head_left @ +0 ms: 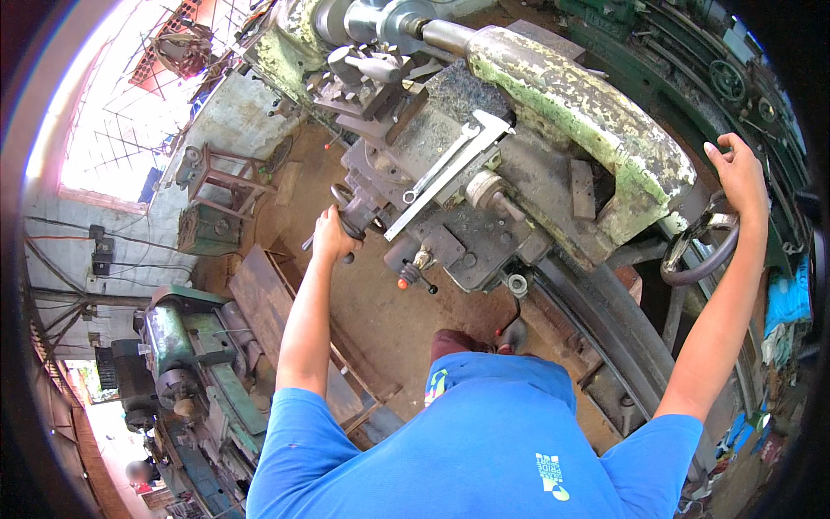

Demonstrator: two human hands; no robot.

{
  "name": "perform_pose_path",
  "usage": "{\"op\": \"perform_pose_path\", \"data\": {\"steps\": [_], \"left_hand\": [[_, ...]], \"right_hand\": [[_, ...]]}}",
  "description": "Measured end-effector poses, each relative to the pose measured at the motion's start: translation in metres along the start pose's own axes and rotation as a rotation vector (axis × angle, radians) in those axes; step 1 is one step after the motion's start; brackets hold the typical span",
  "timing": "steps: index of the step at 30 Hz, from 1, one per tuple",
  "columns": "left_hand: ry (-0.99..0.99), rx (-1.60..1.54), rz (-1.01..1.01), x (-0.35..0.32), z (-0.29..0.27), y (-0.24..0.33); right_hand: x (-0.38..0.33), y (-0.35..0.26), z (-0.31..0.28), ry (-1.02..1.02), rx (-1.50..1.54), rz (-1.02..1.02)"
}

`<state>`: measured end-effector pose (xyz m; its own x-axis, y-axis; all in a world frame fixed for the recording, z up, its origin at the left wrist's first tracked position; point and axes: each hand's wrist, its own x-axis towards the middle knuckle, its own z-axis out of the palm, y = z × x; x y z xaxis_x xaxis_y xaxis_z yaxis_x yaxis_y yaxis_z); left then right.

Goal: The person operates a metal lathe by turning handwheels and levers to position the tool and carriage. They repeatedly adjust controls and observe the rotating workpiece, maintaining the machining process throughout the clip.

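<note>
My left hand (328,237) is closed round the handle of a small handwheel (354,216) on a lathe's carriage (458,251). Above and behind the tailstock handwheel (705,251), my right hand (739,177) is raised with its fingers apart, holding nothing. The tailstock (579,112) has chipped, pale green paint. Its quill (447,37) points at a shiny metal workpiece (380,22) at the top. A caliper (450,177) and a combination wrench (438,164) lie side by side across the carriage. The tool post (363,82) stands beyond them, near the workpiece.
Levers with a red knob (403,284) stick out from the carriage front. Lathe bed rails (596,320) run to the lower right. Another lathe (190,346) stands at left beside a brown metal sheet (290,320). Green machinery (726,82) lines the far right.
</note>
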<state>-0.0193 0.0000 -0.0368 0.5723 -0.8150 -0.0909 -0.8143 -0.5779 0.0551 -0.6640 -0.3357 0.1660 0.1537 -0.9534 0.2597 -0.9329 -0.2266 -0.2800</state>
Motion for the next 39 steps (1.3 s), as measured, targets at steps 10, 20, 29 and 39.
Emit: {"op": "perform_pose_path", "data": {"steps": [10,20,29,39], "left_hand": [[0.092,0.023,-0.008,-0.006,0.009,0.003],[0.122,0.026,-0.065,-0.012,0.013,0.009],[0.193,0.015,-0.052,-0.018,0.014,0.015],[0.219,0.040,-0.012,-0.023,0.019,0.016]], "right_hand": [[0.018,-0.012,-0.004,-0.159,0.051,-0.024],[0.146,-0.098,-0.038,-0.109,0.211,-0.222],[0.152,-0.113,-0.026,-0.074,0.123,-0.288],[0.153,-0.109,-0.021,-0.077,0.035,-0.270]]}}
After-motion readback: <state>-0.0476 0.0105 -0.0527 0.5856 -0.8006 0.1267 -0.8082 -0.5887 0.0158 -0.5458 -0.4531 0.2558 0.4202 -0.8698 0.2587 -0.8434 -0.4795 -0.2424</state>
